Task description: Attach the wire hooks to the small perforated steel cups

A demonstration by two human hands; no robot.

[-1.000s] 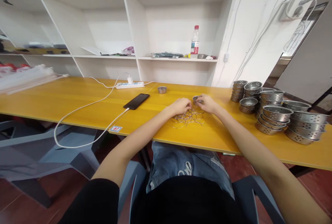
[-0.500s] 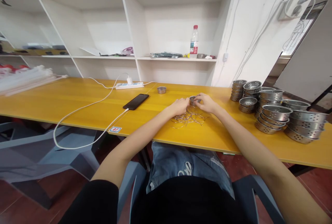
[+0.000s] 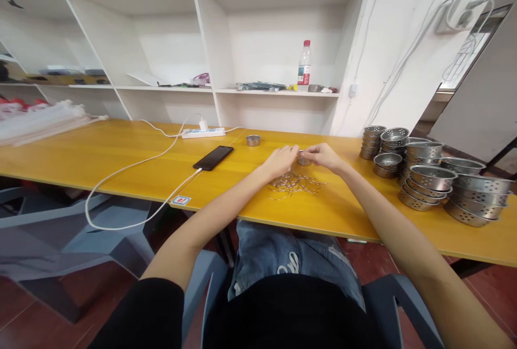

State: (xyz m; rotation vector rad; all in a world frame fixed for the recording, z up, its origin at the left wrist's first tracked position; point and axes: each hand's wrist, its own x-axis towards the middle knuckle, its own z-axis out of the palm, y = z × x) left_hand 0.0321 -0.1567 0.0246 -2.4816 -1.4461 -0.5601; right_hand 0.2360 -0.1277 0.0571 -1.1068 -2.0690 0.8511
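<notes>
1. Fingertip work at a perforated cup (image 3: 304, 161), mid-surface (image 3: 331, 203), beyond wires (image 3: 297, 183) nearer the front edge.
2. Right hand (image 3: 325, 156) pinches its rim; left hand (image 3: 284, 159) curled, grip unclear from here.
3. Next likely needs steadiness.

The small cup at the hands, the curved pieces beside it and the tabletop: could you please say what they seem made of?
Small cup: probably stainless steel, smooth, judging by its silvery shine.
Curved pieces: likely bright metal wire; thin, with glints.
Tabletop: perhaps varnished wood or laminate, glossy; yellow with soft sheen.
</notes>
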